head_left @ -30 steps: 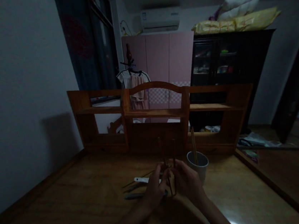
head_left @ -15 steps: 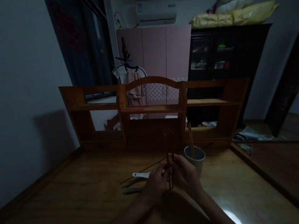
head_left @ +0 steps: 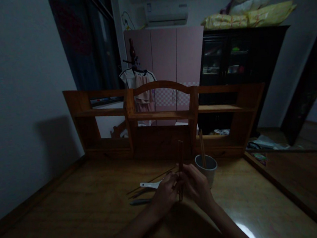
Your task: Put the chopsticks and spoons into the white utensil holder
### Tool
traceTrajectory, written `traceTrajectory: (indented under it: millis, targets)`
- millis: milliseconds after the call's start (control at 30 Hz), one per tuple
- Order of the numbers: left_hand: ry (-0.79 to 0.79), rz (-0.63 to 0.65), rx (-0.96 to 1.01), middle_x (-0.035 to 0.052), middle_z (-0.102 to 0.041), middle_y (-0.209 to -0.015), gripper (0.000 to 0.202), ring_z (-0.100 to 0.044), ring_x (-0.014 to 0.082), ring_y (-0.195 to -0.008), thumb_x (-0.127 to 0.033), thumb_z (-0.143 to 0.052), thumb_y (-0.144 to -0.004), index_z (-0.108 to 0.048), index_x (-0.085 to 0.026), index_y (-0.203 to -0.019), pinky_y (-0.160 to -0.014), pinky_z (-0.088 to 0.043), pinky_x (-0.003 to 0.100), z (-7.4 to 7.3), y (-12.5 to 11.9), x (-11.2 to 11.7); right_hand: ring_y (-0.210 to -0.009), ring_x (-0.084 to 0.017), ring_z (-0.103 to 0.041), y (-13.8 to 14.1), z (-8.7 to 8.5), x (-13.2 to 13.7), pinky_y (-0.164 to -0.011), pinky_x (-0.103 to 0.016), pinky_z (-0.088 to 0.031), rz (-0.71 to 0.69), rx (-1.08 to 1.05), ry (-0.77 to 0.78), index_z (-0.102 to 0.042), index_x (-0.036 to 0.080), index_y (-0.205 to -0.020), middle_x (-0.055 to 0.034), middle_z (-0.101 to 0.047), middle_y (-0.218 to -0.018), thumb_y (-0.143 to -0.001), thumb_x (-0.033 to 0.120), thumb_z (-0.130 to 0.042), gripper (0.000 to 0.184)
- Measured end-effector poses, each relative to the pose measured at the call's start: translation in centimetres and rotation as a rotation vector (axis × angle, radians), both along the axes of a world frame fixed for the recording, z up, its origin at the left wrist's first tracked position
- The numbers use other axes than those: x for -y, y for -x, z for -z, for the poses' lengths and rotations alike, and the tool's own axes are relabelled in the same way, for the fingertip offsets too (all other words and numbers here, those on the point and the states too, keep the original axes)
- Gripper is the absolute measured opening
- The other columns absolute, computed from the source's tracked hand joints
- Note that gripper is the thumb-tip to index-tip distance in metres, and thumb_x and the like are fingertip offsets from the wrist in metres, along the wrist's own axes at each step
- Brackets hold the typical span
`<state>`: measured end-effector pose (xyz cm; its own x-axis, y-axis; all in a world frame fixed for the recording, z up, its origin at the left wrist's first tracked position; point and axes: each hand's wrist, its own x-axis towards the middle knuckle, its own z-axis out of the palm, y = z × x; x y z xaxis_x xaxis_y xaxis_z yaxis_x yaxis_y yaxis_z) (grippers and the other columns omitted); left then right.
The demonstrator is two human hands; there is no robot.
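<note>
My left hand [head_left: 166, 193] and my right hand [head_left: 195, 186] meet over the wooden desk [head_left: 72, 216], both closed around a pair of brown chopsticks [head_left: 180, 162] held upright, tips on the desk. The two sticks stand close together. Just right of my right hand stands a pale cup [head_left: 207, 169] with one more chopstick [head_left: 202, 148] sticking up out of it. Left of my left hand lie a white spoon [head_left: 149, 185] and some dark utensils [head_left: 141, 202] flat on the desk.
A wooden shelf unit [head_left: 164, 116] runs along the back of the desk. The desk has a raised rim on its left and right edges. Behind are a pink wardrobe [head_left: 178, 57], a dark cabinet [head_left: 240, 62] with bedding on top, and a clothes stand.
The two chopsticks in my hands, apart a second ago, have been brought together side by side. The view shifted slightly; my hands stay in the same place beside the cup.
</note>
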<state>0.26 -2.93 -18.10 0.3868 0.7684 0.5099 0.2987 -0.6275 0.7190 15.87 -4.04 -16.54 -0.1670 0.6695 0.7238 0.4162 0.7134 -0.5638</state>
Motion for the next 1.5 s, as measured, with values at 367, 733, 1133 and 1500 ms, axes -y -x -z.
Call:
traceTrajectory:
  millis: [367,733,1133,1500]
  targets:
    - [0.11,0.137,0.012,0.004,-0.068,-0.106,0.03,-0.064,0.02,-0.089,-0.024,-0.047,-0.094,-0.055,-0.024,-0.123,-0.079,-0.047,0.028,0.1,0.1,-0.1,-0.082,-0.019,-0.057,0.0,-0.2,0.1,-0.071,-0.029,-0.046,0.047,-0.027,-0.004,-0.057,0.02,-0.114,-0.0063,-0.057,-0.09,-0.095,0.026,-0.045,0.023]
    - [0.126,0.152,0.009,0.0048,-0.064,-0.116,0.036,-0.061,0.0221,-0.102,-0.017,-0.045,-0.092,-0.053,-0.024,-0.126,-0.088,-0.046,0.031,0.8,0.2,-0.1,-0.078,-0.017,-0.053,0.0,-0.1,0.0,-0.069,-0.028,-0.042,0.034,-0.021,0.003,-0.055,0.02,-0.1,-0.0043,-0.054,-0.086,-0.096,0.024,-0.044,0.012]
    - [0.123,0.146,0.019,0.0038,-0.065,-0.113,0.035,-0.063,0.021,-0.098,-0.019,-0.046,-0.093,-0.052,-0.026,-0.126,-0.083,-0.047,0.029,0.7,0.1,0.0,-0.078,-0.017,-0.054,0.0,-0.1,0.1,-0.069,-0.029,-0.043,0.041,-0.005,-0.009,-0.054,0.02,-0.101,-0.0046,-0.054,-0.086,-0.096,0.024,-0.044,0.013]
    - [0.103,0.097,-0.037,0.0051,-0.065,-0.111,0.032,-0.062,0.0224,-0.099,-0.025,-0.044,-0.095,-0.053,-0.025,-0.125,-0.084,-0.047,0.03,0.9,0.2,0.0,-0.08,-0.018,-0.055,0.0,-0.4,0.3,-0.071,-0.029,-0.043,0.032,0.014,-0.014,-0.054,0.02,-0.103,-0.0049,-0.055,-0.088,-0.096,0.022,-0.044,0.012]
